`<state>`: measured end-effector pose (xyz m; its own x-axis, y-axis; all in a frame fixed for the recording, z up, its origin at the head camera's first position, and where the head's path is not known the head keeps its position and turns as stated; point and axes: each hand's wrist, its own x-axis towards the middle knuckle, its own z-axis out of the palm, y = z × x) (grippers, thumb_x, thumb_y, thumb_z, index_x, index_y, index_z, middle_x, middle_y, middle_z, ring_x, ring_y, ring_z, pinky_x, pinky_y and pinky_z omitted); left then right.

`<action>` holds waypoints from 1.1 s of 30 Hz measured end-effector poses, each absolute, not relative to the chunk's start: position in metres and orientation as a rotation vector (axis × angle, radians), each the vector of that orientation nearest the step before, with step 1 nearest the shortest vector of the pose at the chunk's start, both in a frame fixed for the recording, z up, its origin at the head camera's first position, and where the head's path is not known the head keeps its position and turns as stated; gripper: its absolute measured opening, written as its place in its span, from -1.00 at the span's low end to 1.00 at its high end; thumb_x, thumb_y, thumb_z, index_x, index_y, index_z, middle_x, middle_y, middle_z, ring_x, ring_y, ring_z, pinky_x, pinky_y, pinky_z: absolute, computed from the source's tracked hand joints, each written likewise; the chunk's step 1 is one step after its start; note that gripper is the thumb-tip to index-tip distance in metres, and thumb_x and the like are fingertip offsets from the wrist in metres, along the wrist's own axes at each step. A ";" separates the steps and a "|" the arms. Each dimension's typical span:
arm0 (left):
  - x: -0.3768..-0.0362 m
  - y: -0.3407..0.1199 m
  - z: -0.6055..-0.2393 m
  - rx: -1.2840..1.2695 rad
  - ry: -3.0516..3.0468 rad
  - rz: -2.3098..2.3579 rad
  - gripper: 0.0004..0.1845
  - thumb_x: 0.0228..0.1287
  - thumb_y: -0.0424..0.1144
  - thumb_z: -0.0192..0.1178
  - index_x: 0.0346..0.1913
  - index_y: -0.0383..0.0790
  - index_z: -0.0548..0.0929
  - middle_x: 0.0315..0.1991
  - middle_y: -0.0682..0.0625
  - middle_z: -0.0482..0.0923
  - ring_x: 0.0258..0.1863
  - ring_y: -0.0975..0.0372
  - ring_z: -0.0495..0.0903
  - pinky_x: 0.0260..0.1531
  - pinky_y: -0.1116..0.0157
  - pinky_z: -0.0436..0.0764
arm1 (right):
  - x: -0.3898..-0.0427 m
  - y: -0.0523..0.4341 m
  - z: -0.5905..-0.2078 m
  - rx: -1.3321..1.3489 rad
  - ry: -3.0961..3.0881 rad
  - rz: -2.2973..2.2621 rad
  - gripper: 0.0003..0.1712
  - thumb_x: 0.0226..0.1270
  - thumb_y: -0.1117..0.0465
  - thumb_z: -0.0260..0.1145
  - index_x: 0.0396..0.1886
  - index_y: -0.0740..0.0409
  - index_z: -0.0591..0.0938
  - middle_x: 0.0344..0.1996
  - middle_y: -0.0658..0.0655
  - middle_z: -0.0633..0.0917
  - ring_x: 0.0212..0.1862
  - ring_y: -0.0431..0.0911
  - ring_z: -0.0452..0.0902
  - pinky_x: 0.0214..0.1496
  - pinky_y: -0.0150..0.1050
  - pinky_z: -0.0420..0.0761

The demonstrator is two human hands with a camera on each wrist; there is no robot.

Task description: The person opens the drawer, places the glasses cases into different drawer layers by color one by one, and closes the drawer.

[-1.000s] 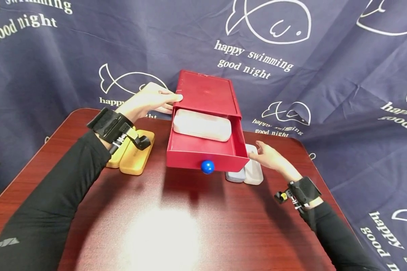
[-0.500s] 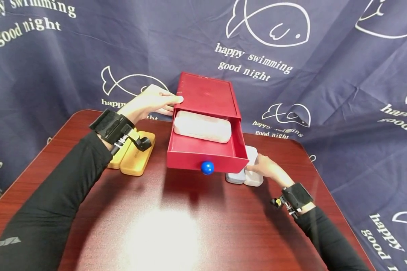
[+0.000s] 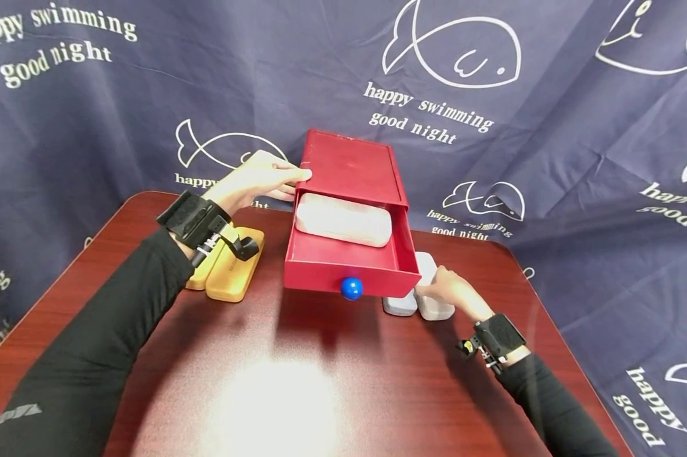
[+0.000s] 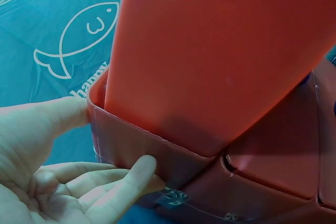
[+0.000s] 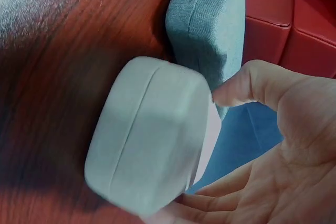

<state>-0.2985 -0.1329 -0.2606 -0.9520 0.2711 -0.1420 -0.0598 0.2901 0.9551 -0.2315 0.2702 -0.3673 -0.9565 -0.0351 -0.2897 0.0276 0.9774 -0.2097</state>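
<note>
A red drawer cabinet (image 3: 352,164) stands at the back of the table, its top drawer (image 3: 320,273) pulled out by a blue ball knob (image 3: 352,289). A white glasses case (image 3: 343,219) lies crosswise inside. My left hand (image 3: 258,178) grips the cabinet's left side, thumb on the top and fingers along the side (image 4: 100,182). At the cabinet's right, my right hand (image 3: 449,289) holds another white glasses case (image 5: 152,135) between thumb and fingers. Beside that case lies a grey-blue fabric one (image 5: 210,19), partly hidden under the drawer in the head view.
Two yellow glasses cases (image 3: 235,266) lie side by side left of the cabinet, partly behind the left wrist's camera mount. A dark blue printed curtain (image 3: 320,76) hangs behind the brown table (image 3: 206,381). The open drawer overhangs the tabletop in front.
My right hand has come in from the right, closed round the white case and shifted it slightly away from the grey-blue one. The left hand keeps its place on the cabinet.
</note>
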 end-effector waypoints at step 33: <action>-0.299 -0.135 -0.264 0.210 2.280 1.755 -0.44 0.39 -0.06 0.32 0.31 -0.35 0.59 0.25 -0.23 0.61 0.11 0.07 0.72 0.16 0.20 0.67 | -0.255 0.287 -0.388 0.075 2.814 -0.266 -0.27 0.05 -0.26 0.43 -0.18 0.35 0.56 -0.35 0.22 0.65 -0.32 0.08 0.61 -0.33 -0.03 0.62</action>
<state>-0.2985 -0.1346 -0.2643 -0.9569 0.2675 -0.1133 -0.0410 0.2615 0.9643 -0.2552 0.2874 -0.3883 -0.9496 0.0225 -0.3128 0.0806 0.9814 -0.1742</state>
